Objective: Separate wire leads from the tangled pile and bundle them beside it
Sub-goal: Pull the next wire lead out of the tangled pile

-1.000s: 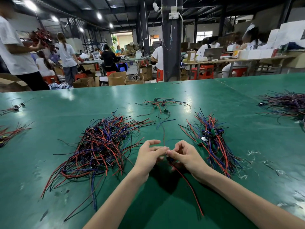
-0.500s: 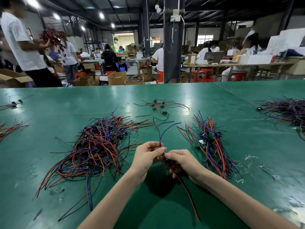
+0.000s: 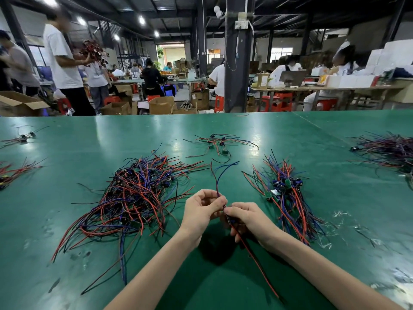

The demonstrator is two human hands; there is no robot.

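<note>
Closest to me, a red-and-black tail of the wire lead (image 3: 251, 253) is trailing back toward the near edge of the green surface (image 3: 89, 139), between two bare forearms reaching in over it. The right hand (image 3: 248, 218) is curling round the middle of that lead, its fingers (image 3: 231, 210) closed narrow on it. Something small and dark is tucked under them, and I cannot make out what. The left hand (image 3: 201, 211) is meeting it fingertip to fingertip, thumb and forefinger pinching the same lead just above, the other fingers loosely bent. From that pinch a red end and a blue end are rising and arching away.

Left of the hands, the tangled pile (image 3: 138, 198) is sprawling, with red, blue and black leads crossing every way and some straggling toward the near edge. On the right, just beside the right wrist, the bundle (image 3: 286, 195) is lying with its leads running roughly one way and small green boards gathered near its far end. Clear scraps (image 3: 342, 214) are lying past it.

Farther on, a small cluster (image 3: 218, 143) of leads is sitting alone, and a darker heap (image 3: 388, 148) is spreading at the far right edge. Beyond the surface a dark pillar (image 3: 238, 63) is standing, and a person (image 3: 62, 63) in a white shirt is holding up a bunch of wires (image 3: 93, 51).
</note>
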